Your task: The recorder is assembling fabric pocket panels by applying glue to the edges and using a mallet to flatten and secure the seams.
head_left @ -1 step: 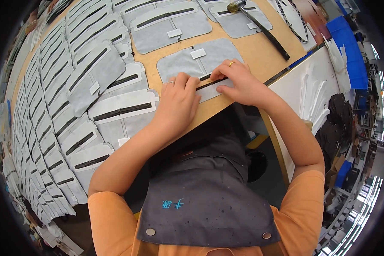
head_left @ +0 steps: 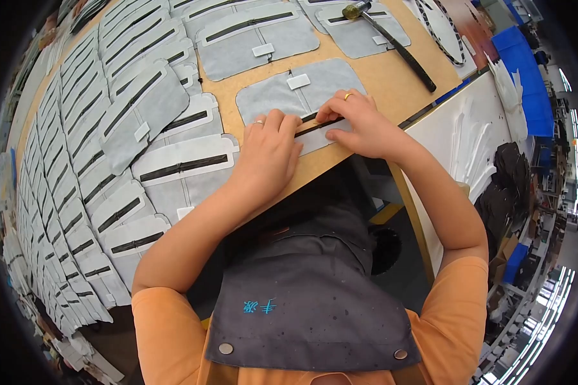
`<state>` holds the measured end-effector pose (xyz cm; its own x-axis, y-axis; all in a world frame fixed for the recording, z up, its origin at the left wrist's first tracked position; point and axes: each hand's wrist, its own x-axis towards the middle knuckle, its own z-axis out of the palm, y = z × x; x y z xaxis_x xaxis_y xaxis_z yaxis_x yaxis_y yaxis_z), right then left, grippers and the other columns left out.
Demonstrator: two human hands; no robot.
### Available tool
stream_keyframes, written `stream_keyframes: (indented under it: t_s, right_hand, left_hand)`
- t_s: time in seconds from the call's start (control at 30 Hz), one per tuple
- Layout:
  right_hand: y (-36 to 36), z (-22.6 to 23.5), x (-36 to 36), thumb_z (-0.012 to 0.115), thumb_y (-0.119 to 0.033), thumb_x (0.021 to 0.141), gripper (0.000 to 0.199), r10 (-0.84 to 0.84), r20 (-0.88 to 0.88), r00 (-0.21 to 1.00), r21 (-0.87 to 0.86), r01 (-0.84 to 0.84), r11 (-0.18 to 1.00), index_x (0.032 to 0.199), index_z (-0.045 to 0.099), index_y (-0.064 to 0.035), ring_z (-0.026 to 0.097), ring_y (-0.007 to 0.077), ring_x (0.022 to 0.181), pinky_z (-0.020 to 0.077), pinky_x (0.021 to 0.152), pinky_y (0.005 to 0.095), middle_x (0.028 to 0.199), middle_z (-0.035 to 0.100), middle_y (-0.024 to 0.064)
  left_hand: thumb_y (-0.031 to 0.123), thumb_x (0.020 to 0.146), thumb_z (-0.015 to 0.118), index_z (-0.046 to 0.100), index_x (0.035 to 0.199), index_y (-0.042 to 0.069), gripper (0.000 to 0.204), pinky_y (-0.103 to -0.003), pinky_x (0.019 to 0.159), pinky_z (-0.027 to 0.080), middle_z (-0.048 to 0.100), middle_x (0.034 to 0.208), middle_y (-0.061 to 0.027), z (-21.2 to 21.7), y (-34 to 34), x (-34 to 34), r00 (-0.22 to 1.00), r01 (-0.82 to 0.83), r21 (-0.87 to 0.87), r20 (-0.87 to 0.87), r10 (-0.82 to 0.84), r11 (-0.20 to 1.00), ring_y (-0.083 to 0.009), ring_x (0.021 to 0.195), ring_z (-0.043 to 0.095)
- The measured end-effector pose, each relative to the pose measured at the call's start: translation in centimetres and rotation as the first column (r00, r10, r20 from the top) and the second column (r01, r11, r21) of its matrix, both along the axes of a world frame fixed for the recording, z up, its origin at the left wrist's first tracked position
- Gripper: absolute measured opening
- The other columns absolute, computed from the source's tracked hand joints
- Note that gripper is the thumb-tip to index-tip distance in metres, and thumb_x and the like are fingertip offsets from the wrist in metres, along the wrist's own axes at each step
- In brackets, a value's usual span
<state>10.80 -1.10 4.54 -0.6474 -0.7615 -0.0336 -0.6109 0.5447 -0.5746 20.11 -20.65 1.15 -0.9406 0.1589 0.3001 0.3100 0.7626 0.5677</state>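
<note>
A light grey fabric panel (head_left: 270,96) with rounded corners lies at the table's near edge, a small white tag (head_left: 298,81) on its far half. Across its near part runs a narrow slot with a black zipper-like strip (head_left: 309,128). My left hand (head_left: 268,151) bears on the panel's left end, fingers bent and held together, tips at the strip. At the strip's right end, my right hand (head_left: 363,128) pinches the panel between thumb and bent fingers. Both hands cover parts of the strip, and what lies under the fingertips is hidden.
Rows of similar grey panels (head_left: 257,48) overlap across the table's left and far side. One panel (head_left: 144,115) lies askew on top. A hammer (head_left: 398,51) with a black handle rests at the far right. Beside the table stands a white surface (head_left: 456,128) with a black bundle (head_left: 508,179).
</note>
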Motion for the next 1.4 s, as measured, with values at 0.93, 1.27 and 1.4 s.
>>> stream_keyframes:
  t_s: [0.93, 1.27, 1.4]
  right_hand:
    - [6.5, 1.0, -7.9, 0.046, -0.021, 0.097, 0.034, -0.509, -0.416, 0.753, 0.027, 0.57, 0.821, 0.127, 0.052, -0.0071, 0.062, 0.0349, 0.095, 0.0499, 0.08, 0.0409, 0.108, 0.06, 0.0214]
    - [4.6, 4.2, 11.3, 0.054, -0.003, 0.09, 0.054, -0.49, -0.101, 0.866, -0.06, 0.486, 0.872, 0.141, 0.046, -0.019, 0.056, 0.0279, 0.062, 0.0474, 0.059, 0.0356, 0.072, 0.054, 0.014]
    - [4.0, 3.0, 11.9, 0.055, -0.003, 0.09, 0.054, -0.481, -0.226, 0.847, -0.153, 0.457, 0.876, 0.141, 0.046, -0.0194, 0.055, 0.0296, 0.06, 0.047, 0.056, 0.0378, 0.072, 0.055, 0.0139]
  left_hand:
    - [0.004, 0.074, 0.059, 0.059, 0.115, 0.003, 0.041, -0.033, 0.075, 0.041, 0.054, 0.102, -0.0051, -0.6, 1.1, 0.3, 0.967, 0.154, -0.211, -0.169, -0.191, 0.965, -0.0228, 0.089, 0.052]
    - [0.007, 0.075, 0.059, 0.059, 0.107, 0.004, 0.032, -0.032, 0.072, 0.04, 0.052, 0.096, -0.0039, -0.7, 1.2, 0.1, 0.967, 0.136, -0.186, -0.19, -0.172, 0.973, -0.0209, 0.087, 0.052]
    - [0.007, 0.074, 0.059, 0.059, 0.106, 0.004, 0.032, -0.032, 0.072, 0.04, 0.053, 0.096, -0.0035, -0.9, 1.2, 0.0, 0.957, 0.131, -0.192, -0.233, -0.175, 0.973, -0.0204, 0.087, 0.052]
